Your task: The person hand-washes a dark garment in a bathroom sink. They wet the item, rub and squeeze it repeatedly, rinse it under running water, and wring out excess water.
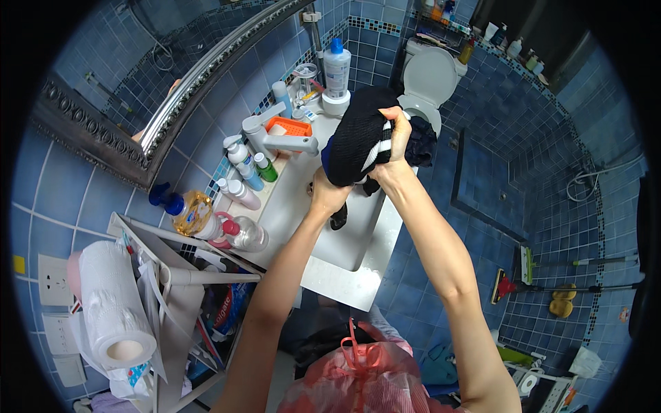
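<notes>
A sheer, reddish apron [351,382] puffs nearest. The left hand [330,195] clutches the lower edge of a bunched black ribbed knit [352,138], fingers mostly hidden; the right hand [396,141] pinches its white-striped side. The knit hangs over a smooth, rectangular white basin [334,249]. Beyond stand a rounded faucet [292,142], a blue-capped plastic bottle [337,72] and a glossy toilet [430,74].

I had the basin [339,249] set into the bench [344,283], the toilet [430,74] beyond it to the right.
On my feed, the cloth [358,131] was above the basin's far end, the faucet [275,140] stood just left of the cloth, and bottles [264,167] lined the bench's left edge. The mirror [220,48] was on the wall [201,148] beyond them; a paper roll [113,296] lay at far left.
</notes>
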`<state>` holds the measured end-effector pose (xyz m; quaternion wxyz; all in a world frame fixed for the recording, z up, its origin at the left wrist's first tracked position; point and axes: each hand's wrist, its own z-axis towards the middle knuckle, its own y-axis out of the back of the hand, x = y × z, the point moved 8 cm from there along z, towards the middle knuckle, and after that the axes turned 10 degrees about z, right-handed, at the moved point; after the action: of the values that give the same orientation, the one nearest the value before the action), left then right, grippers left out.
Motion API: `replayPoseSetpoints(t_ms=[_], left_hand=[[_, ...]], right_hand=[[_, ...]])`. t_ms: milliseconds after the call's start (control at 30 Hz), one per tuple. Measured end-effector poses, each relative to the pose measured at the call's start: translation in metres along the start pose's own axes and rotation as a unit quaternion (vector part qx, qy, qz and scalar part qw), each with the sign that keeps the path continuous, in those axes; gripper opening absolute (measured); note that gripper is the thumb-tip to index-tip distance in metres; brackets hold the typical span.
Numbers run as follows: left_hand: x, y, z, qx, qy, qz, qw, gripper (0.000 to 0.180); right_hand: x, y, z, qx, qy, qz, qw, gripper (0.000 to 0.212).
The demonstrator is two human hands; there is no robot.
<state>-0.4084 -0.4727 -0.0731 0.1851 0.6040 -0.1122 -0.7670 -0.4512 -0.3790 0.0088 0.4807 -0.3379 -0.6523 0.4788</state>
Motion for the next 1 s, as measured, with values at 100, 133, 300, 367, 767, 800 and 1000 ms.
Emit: replayPoseSetpoints(t_ms=[100,133,300,367,767,800,1000], left_hand=[[0.005,0.004,-0.007,-0.016,-0.018,-0.059,0.998,0.059],[0.019,-0.001,-0.014,-0.023,0.0,-0.085,0.996,0.068],[0.088,-0.03,-0.056,0.069,0.159,-0.043,0.984,0.067],[0.155,-0.045,-0.074,0.089,0.27,-0.103,0.953,0.068],[0.18,-0.03,-0.03,-0.106,0.317,-0.52,0.786,0.028],[0.162,-0.031,-0.028,-0.098,0.33,-0.502,0.793,0.027],[0.133,-0.015,-0.029,-0.101,0.386,-0.433,0.809,0.024]], right_hand=[[0.001,0.003,0.005,0.004,-0.017,0.006,1.0,0.034],[0.003,0.004,0.007,0.014,-0.019,0.008,1.0,0.034],[0.014,0.005,0.004,-0.026,-0.026,0.026,0.999,0.028],[0.013,-0.007,0.001,-0.017,-0.028,0.032,0.999,0.03],[0.005,-0.018,-0.032,-0.012,-0.076,0.028,0.997,0.041],[0.012,-0.013,-0.033,-0.014,-0.066,0.017,0.998,0.042],[0.013,-0.006,-0.038,0.01,-0.11,0.02,0.994,0.042]])
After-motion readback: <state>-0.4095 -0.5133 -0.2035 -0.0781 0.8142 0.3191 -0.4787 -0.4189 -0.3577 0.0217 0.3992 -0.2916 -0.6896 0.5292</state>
